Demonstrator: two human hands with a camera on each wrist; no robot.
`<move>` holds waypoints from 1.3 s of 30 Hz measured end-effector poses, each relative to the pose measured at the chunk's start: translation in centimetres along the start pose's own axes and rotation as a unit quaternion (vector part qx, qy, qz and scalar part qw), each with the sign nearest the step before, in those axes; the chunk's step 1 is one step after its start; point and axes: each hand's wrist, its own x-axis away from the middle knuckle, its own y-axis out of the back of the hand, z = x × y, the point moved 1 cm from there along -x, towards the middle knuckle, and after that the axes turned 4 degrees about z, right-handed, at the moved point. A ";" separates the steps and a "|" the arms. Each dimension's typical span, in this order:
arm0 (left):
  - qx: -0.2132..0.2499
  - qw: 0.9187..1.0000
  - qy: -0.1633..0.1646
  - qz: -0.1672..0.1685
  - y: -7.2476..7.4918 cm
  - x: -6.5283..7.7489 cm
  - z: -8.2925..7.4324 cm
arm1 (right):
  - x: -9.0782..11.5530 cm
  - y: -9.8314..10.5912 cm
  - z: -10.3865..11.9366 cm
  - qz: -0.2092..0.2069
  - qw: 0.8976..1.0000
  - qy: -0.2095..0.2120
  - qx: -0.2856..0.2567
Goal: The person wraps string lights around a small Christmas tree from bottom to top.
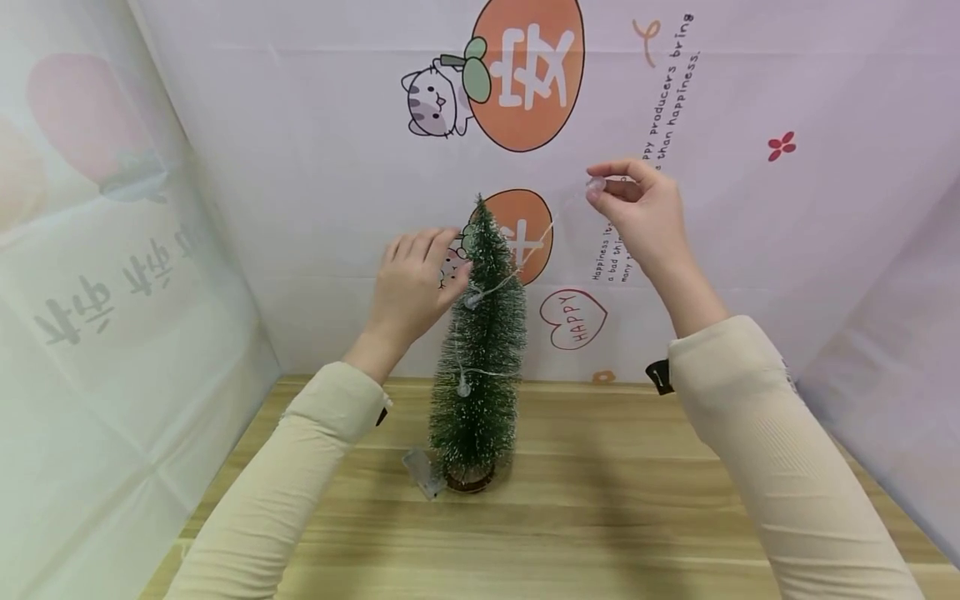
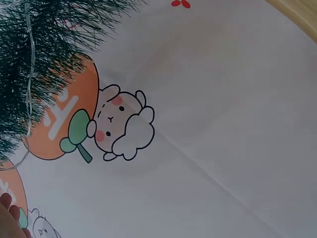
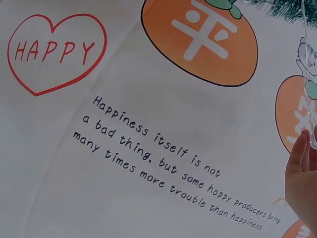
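Observation:
A small green artificial Christmas tree (image 1: 487, 342) with white-flecked tips stands upright on a round base (image 1: 469, 483). A thin clear string of lights (image 1: 501, 286) runs across it, with clear bulbs on the tree's front. Up and right of the treetop, my right hand (image 1: 648, 217) pinches a clear bulb (image 1: 595, 185) of that string between thumb and fingers; the wire slants from there to the tree. My left hand (image 1: 411, 279) is at the upper left side of the tree, fingers loosely bent and thumb toward the branches; whether it touches them is unclear.
A clear flat box (image 1: 423, 473), perhaps the lights' battery case, lies beside the base on the wood-grain table (image 1: 585, 533). Behind hangs a white printed cloth (image 1: 300, 150) with orange fruit, cartoon animals and lettering. More cloth borders the table on both sides.

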 end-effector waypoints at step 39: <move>0.223 0.967 0.116 0.035 0.3 -1.7 -2.2 | -0.5 -5.1 2.6 -0.015 0.994 0.109 -0.018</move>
